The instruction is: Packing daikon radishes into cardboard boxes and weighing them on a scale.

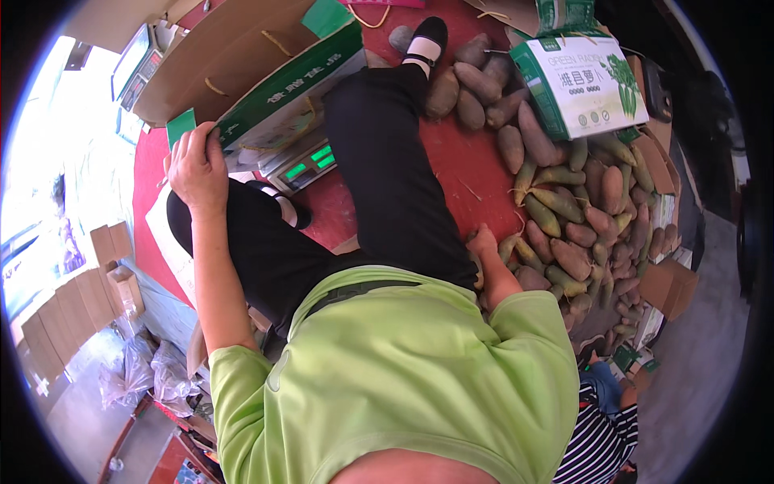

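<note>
At the left, my left hand [197, 169] grips the near corner of an open cardboard box [302, 77], its fingers bent over the edge by a green flap. The box has a brown inside and a green and white outside, with rope handles. Close under it sits a digital scale [302, 168] with lit green displays. My right hand [482, 242] is down beside my right thigh, at the near left edge of a pile of reddish-brown sweet potatoes [571, 260] and green radishes [556, 203]. Its fingers are mostly hidden, so what it holds does not show.
A closed green and white carton [592, 89] rests on the far side of the pile. Several sweet potatoes [480, 81] lie near my right shoe on the red floor covering [459, 181]. A person in a striped top [597, 440] is at the lower right. Plastic bags [149, 371] lie at the left.
</note>
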Demonstrator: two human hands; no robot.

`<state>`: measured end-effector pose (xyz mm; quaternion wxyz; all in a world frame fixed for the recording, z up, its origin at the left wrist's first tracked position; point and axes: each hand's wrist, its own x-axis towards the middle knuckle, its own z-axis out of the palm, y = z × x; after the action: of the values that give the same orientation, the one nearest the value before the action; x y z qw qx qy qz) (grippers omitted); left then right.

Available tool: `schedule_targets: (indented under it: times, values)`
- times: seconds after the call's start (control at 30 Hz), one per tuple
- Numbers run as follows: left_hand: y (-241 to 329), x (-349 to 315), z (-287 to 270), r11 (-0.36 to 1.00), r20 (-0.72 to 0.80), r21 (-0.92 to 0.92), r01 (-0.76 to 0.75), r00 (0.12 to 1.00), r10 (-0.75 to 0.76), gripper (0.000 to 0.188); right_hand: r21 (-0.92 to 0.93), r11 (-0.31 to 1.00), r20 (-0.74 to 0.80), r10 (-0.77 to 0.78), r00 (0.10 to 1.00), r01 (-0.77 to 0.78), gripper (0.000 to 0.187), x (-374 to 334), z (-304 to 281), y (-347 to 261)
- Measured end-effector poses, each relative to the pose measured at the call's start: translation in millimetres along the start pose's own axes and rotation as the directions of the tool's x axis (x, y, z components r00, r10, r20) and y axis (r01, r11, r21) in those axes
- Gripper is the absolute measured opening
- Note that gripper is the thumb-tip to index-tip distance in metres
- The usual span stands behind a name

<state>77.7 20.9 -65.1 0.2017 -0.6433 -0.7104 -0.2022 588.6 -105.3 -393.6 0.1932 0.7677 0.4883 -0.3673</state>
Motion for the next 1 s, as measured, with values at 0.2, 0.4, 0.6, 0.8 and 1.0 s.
schedule_targets:
  times: [0.2, 0.4, 0.6, 0.8, 1.0]
  values:
    - [2, 1, -3, 1.000, 0.002, -0.012, 0.013, 1.000, -0.013, 0.006, 0.292, 0.954, -0.126, -0.035, 0.991, 0.070, 0.049, -28, -40, -2]
    - [-2, 1, -5, 0.999, -0.011, -0.041, -0.002, 1.000, 0.002, 0.007, 0.648, 0.623, -0.390, -0.223, 0.893, 0.438, 0.042, -14, -121, -34]
    - [-3, 1, -6, 0.997, -0.003, -0.078, 0.012, 1.000, -0.012, 0.007, 0.417, 0.343, -0.781, -0.339, 0.525, 0.842, 0.045, -73, -263, -153]
    - [-5, 1, -5, 0.994, -0.029, -0.109, 0.008, 1.000, -0.011, 0.006, 0.211, -0.063, -0.931, -0.316, 0.181, 0.975, 0.043, -164, -373, -263]
    - [-6, 0, -8, 0.997, 0.015, -0.072, 0.029, 1.000, -0.028, 0.006, 0.355, -0.329, -0.834, -0.535, 0.137, 0.875, 0.034, -195, -389, -356]
